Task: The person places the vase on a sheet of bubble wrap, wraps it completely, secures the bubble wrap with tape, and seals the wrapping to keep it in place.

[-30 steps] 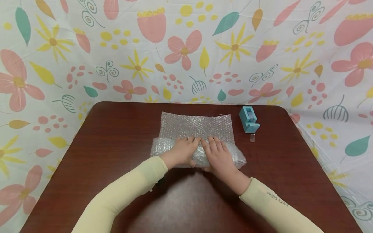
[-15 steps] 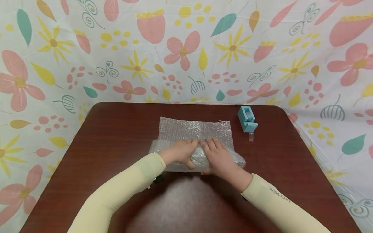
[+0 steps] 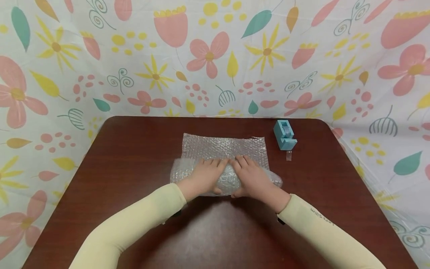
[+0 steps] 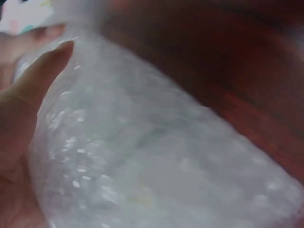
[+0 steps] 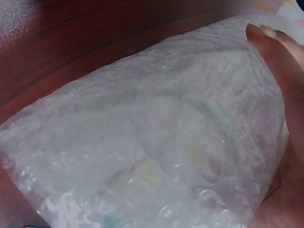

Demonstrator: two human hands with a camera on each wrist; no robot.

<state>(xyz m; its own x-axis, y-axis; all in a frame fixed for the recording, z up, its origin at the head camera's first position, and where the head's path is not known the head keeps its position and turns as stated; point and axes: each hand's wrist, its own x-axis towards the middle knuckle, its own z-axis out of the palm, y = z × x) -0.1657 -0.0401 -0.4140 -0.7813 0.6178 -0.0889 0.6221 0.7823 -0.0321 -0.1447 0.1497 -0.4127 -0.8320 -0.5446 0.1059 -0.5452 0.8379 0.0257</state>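
A bubble-wrap roll (image 3: 227, 183) lies across the middle of the table, thick and bundled, with a flat sheet of bubble wrap (image 3: 218, 146) running out from its far side. My left hand (image 3: 203, 175) grips the roll left of centre, fingers over the top and thumb on the near side. Just beside it, my right hand (image 3: 252, 178) holds the roll the same way. In the right wrist view, faint green and yellow patches show through the cloudy layers of the bubble-wrap roll (image 5: 142, 133); what is inside is hidden.
A blue tape dispenser (image 3: 284, 136) stands at the back right of the dark wooden table (image 3: 134, 149). From its front hangs a short strip of clear tape (image 3: 289, 155). A flower-print cloth (image 3: 208, 93) hangs behind the table.
The roll and the flat sheet have come slightly towards me, both hands staying on the roll. My left hand has shifted its hold a little. The tape dispenser has stayed put.
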